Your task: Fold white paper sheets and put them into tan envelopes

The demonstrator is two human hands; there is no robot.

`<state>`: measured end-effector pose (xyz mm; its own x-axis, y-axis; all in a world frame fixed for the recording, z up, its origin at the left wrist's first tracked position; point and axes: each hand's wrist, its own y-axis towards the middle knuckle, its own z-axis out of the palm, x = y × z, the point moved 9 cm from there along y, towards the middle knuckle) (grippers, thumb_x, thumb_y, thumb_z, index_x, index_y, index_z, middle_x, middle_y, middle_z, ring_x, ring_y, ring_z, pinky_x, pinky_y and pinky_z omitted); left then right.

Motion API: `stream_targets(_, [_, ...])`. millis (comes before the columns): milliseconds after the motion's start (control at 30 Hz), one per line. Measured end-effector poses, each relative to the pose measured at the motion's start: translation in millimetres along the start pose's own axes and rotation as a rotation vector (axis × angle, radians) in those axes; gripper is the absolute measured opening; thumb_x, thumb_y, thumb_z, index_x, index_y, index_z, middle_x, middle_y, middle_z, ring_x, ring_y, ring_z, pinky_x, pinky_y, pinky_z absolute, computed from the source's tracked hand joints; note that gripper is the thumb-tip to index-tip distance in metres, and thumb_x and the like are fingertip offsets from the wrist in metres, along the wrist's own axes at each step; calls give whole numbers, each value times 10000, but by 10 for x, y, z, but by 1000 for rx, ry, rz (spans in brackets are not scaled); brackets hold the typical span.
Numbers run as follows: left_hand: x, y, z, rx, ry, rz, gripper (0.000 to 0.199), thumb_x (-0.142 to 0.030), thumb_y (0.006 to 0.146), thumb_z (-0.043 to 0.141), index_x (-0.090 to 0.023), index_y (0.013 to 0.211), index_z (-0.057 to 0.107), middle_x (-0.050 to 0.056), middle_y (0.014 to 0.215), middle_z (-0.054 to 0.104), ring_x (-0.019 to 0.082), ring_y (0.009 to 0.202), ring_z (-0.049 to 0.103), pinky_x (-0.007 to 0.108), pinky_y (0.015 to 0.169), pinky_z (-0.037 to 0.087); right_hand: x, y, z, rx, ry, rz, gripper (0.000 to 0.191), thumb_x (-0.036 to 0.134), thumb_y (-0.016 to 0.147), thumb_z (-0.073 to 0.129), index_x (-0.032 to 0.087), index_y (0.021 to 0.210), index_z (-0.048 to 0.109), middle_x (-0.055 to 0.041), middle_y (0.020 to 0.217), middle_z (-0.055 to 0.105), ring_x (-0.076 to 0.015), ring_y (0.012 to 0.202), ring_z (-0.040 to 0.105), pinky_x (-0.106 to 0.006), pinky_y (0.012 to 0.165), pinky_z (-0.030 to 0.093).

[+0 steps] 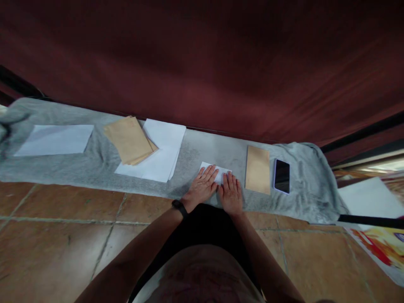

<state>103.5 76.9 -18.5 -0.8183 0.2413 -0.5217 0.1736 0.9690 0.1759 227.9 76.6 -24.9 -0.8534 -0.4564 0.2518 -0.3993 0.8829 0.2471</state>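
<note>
A small folded piece of white paper (pixel 222 171) lies on the grey cloth in front of me. My left hand (pixel 203 185) rests flat on its left part, fingers stretched out, with a dark band on the wrist. On its right part my right hand (pixel 231 194) lies flat too, fingers straight and side by side. Both palms hide much of the paper's near side. Just right of my right hand is a single brown envelope (pixel 258 170). Left of my hands are white sheets (pixel 154 162), partly covered by a stack of brown envelopes (pixel 129 141).
A phone (pixel 282 176) lies right of the single envelope. Another white sheet (pixel 57 139) is at the far left. The grey cloth (pixel 202 145) covers a long narrow surface against a dark red fabric wall (pixel 202 71). Tiled floor (pixel 57 244) shows below.
</note>
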Motion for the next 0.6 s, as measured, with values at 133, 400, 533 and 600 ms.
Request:
stream_targets(133, [141,104,-55,-43,8,-42,578,-345,990,455,-168,1539,416,138,1637,352,267,1542,275,526,1280,154,-5,1,22,0,-5,2,562,369,1059,354,120,1561,394,-179,1619,361,-311,1499,361,-540,1212,301])
stream_targets(400, [349,9,-267,-155,63,-142,597,-364,1010,397,-114,1553,383,177,1627,352,277,1541,273,509,1274,170,39,75,-35,6,8,55,548,332,1055,372,105,1554,395,-179,1613,377,-310,1506,347,-537,1223,288])
stream_targets(533, [337,-38,-227,-108,145,-126,579,-291,1015,347,-113,1565,363,165,1639,334,279,1551,244,530,1266,183,361,235,25,49,81,14,518,312,1064,347,121,1540,416,-144,1614,394,-291,1505,352,-514,1218,306])
stream_targets(600, [316,-53,-176,-56,197,-89,569,-242,1010,325,-128,1565,371,144,1638,347,270,1552,242,524,1265,197,509,289,89,73,105,-21,508,334,1070,361,123,1525,439,-147,1606,408,-281,1504,354,-508,1225,296])
